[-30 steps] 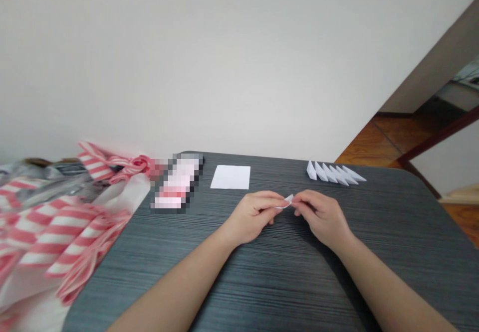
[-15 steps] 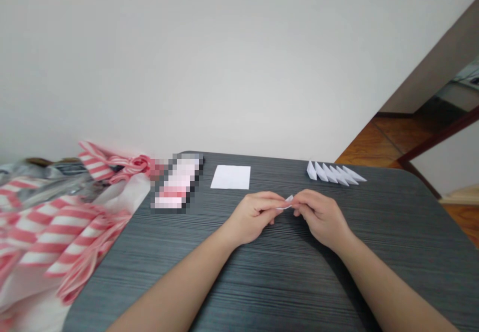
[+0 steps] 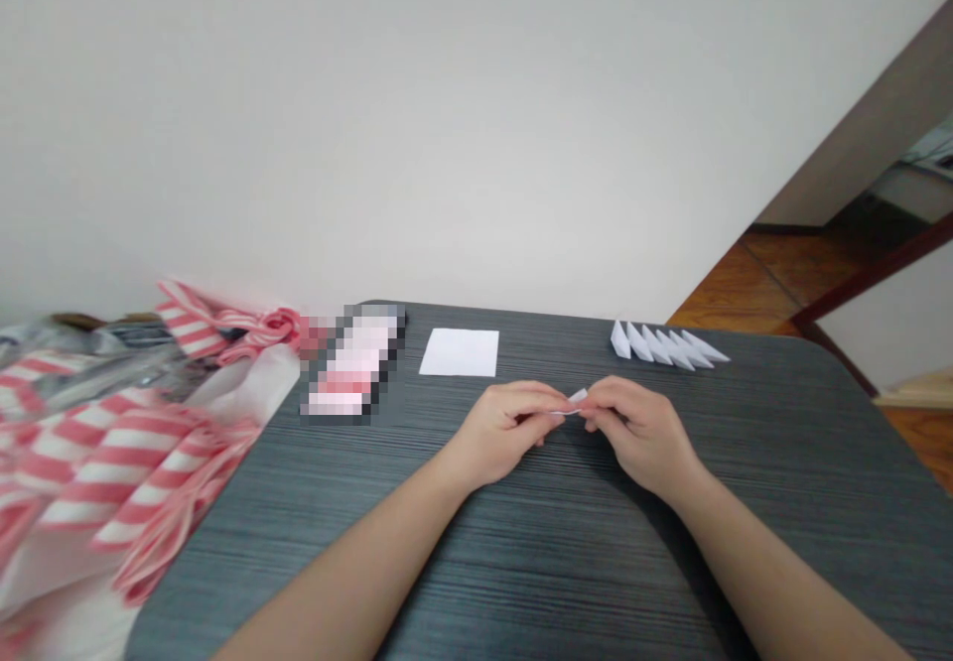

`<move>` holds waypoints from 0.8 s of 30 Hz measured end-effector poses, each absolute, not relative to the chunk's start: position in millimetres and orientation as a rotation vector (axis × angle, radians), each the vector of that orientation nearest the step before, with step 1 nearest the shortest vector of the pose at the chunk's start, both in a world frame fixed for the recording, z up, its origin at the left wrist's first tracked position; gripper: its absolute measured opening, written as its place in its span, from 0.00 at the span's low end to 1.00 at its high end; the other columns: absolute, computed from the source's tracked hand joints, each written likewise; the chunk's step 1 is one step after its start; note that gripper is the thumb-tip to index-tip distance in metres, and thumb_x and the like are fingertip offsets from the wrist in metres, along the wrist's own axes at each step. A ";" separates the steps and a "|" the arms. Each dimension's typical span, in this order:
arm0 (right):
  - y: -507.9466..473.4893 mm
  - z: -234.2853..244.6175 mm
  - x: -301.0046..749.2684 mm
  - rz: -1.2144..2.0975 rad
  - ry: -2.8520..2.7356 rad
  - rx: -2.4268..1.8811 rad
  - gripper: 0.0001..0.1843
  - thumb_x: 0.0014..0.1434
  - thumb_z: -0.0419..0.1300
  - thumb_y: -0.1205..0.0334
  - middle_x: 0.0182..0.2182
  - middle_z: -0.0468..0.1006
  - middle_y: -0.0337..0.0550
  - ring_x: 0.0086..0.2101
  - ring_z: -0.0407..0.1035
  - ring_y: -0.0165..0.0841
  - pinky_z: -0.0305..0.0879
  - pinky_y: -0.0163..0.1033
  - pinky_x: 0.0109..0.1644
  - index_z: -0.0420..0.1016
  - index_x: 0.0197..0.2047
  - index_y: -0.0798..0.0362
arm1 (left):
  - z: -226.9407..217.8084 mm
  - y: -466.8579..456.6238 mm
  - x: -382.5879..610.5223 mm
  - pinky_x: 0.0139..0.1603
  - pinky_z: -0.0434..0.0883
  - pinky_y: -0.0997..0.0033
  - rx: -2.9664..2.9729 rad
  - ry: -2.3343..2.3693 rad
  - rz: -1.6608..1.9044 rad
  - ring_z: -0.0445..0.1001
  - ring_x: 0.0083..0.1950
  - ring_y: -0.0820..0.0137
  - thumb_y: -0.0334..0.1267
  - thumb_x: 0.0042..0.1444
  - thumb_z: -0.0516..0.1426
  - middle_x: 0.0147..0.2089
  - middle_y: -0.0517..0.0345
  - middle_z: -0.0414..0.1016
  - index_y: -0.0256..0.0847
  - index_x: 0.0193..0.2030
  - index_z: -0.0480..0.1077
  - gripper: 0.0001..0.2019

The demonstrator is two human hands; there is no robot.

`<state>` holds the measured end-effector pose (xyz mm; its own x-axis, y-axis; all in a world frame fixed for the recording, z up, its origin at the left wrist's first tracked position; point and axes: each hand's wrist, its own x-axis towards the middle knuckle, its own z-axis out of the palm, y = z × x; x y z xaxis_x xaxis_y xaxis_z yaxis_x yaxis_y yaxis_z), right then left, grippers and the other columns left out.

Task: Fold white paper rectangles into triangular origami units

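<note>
While both hands are brought together over the dark grey wood-grain surface (image 3: 566, 562), a small folded piece of white paper (image 3: 572, 402) is pinched between them near the middle of the view. The piece is held by the left hand (image 3: 506, 433) and the right hand (image 3: 640, 438), with the grip on each side closed and the fingers pressed in from opposite sides, not spread. Only a thin white sliver is exposed between the fingertips (image 3: 590, 405); the rest is hidden by the fingers, and its folds are too small to be made out. The forearms are angled inward from the lower corners of the view.

Beyond the hands, a flat square sheet of white paper (image 3: 459, 352) is laid near the far edge of the surface, up and to the left. A row of folded white paper pieces (image 3: 662, 346) is lined up, closely overlapping, near the same edge to the right. Left of the sheet stands an object (image 3: 349, 363) that is pixelated beyond recognition. A heap of pink-and-white striped material (image 3: 111, 462), apparently cloth, is piled at the left side of the surface. A wooden floor (image 3: 789, 274) is seen past the far right corner.
</note>
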<state>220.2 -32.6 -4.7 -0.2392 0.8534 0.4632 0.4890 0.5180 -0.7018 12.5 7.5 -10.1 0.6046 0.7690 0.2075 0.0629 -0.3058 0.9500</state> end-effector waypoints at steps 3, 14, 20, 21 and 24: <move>-32.7 -6.2 220.4 0.537 -1.872 -1.119 0.09 0.64 0.57 0.71 0.28 0.77 0.40 0.30 0.73 0.31 0.67 0.35 0.36 0.78 0.37 0.51 | -10.1 7.2 12.4 0.28 0.71 0.82 1.754 0.701 0.835 0.70 0.25 0.81 0.33 0.61 0.59 0.42 0.53 0.79 0.38 0.44 0.81 0.09; -32.7 -9.8 222.4 0.528 -1.834 -1.166 0.09 0.63 0.57 0.72 0.30 0.77 0.40 0.28 0.73 0.30 0.68 0.35 0.35 0.75 0.34 0.52 | -9.9 7.6 12.3 0.28 0.71 0.80 1.780 0.718 0.847 0.70 0.25 0.81 0.33 0.62 0.58 0.44 0.53 0.79 0.39 0.44 0.81 0.10; -32.3 -7.9 221.6 0.505 -1.846 -1.189 0.09 0.63 0.57 0.72 0.28 0.77 0.39 0.29 0.73 0.30 0.68 0.35 0.35 0.75 0.33 0.51 | -8.4 6.9 12.4 0.28 0.71 0.81 1.775 0.710 0.840 0.70 0.25 0.81 0.33 0.62 0.58 0.43 0.54 0.79 0.39 0.44 0.81 0.09; -32.5 -8.4 221.6 0.513 -1.836 -1.201 0.08 0.63 0.58 0.71 0.29 0.78 0.39 0.28 0.73 0.30 0.68 0.35 0.35 0.75 0.34 0.51 | -8.1 6.8 12.5 0.27 0.70 0.81 1.771 0.715 0.844 0.70 0.25 0.81 0.32 0.62 0.58 0.43 0.54 0.79 0.38 0.44 0.81 0.09; -33.4 -10.4 221.8 0.524 -1.816 -1.225 0.06 0.63 0.59 0.68 0.32 0.79 0.41 0.28 0.73 0.30 0.68 0.35 0.35 0.75 0.35 0.51 | -7.9 6.7 12.6 0.27 0.70 0.81 1.766 0.721 0.853 0.70 0.25 0.81 0.33 0.62 0.58 0.43 0.54 0.79 0.39 0.44 0.81 0.09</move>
